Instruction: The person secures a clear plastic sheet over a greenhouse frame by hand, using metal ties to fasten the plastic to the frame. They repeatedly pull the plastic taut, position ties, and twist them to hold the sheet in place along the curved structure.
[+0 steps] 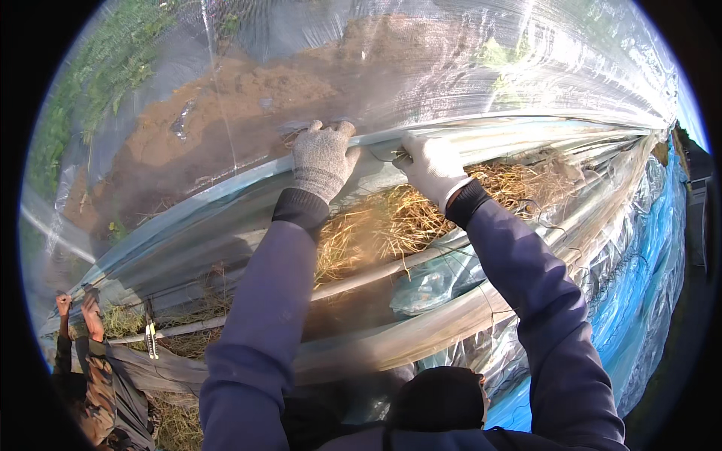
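A band of plastic film runs across the view below a large clear greenhouse-type sheet. My left hand, in a grey knit glove, curls its fingers over the film's upper edge. To its right, my right hand, in a white glove, is closed with fingers pinched near the same edge. A thin dark wire seems to run into that pinch; the fingers hide its end. Dry straw lies below both hands, behind a pale pole.
At the lower left, another person's bare hands reach up to the film. A utility knife hangs near them. Blue plastic sheeting with loose wavy wires is at right. A dark cap-like shape shows at bottom centre.
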`<state>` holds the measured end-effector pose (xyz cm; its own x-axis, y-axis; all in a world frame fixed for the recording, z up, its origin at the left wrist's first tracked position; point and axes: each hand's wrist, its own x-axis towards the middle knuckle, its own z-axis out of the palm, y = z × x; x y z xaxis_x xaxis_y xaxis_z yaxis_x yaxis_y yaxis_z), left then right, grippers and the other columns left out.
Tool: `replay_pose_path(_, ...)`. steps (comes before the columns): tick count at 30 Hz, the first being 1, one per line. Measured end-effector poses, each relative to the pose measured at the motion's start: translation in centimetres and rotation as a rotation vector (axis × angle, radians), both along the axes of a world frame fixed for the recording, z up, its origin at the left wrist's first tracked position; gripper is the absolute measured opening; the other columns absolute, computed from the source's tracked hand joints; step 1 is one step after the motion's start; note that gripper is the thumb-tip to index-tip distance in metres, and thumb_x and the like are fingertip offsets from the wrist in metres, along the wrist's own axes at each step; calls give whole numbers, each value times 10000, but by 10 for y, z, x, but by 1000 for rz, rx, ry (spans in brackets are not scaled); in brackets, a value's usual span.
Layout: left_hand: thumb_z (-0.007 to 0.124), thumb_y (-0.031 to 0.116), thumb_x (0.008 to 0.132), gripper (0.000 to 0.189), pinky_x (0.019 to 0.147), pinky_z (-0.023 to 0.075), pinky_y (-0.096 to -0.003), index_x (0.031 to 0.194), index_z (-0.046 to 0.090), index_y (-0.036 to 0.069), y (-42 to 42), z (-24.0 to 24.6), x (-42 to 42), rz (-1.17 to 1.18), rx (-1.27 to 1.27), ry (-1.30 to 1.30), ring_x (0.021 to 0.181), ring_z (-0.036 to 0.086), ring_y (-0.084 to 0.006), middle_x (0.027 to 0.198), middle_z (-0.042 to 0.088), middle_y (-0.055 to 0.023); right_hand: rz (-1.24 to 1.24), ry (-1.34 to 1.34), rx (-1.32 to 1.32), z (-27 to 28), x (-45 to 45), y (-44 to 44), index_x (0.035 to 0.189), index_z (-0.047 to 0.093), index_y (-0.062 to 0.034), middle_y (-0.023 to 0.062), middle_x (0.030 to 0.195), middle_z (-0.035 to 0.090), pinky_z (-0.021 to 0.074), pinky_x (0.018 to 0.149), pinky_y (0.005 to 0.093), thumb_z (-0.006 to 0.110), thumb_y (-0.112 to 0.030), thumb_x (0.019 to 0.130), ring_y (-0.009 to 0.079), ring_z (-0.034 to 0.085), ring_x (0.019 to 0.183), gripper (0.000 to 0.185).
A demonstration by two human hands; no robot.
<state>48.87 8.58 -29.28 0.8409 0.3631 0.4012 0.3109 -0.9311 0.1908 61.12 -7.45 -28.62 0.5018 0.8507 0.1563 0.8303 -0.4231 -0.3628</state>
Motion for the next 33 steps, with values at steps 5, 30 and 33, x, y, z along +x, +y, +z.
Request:
replay_pose_path(5, 702, 313, 747, 252, 780, 477, -419, 919, 627, 144, 7, -6, 9, 7, -130, 92, 884, 611, -283, 851, 664, -69, 97, -122, -37, 16, 14, 10, 877, 611, -69, 149, 754, 633, 486, 677, 414, 607, -148, 811, 337, 622, 742, 103)
replay_pose_path(30, 726, 409, 723, 355, 724, 484, -403, 923, 650, 125, -2, -5, 9, 54, -126, 37, 826, 614, -288, 808, 663, -81, -122, -445, 251, -19, 24, -17, 989, 626, -181, 74, 789, 604, 489, 635, 380, 682, -416, 784, 274, 603, 713, 318)
replay_pose_path(33, 734, 380, 716, 308, 693, 479, -412, 886, 647, 139, -2, -3, 8, 0, -144, -87, 796, 603, -281, 732, 648, -78, -101, -404, 250, -11, 17, -20, 1028, 617, -185, 69, 800, 612, 495, 624, 390, 682, -406, 787, 277, 609, 705, 333)
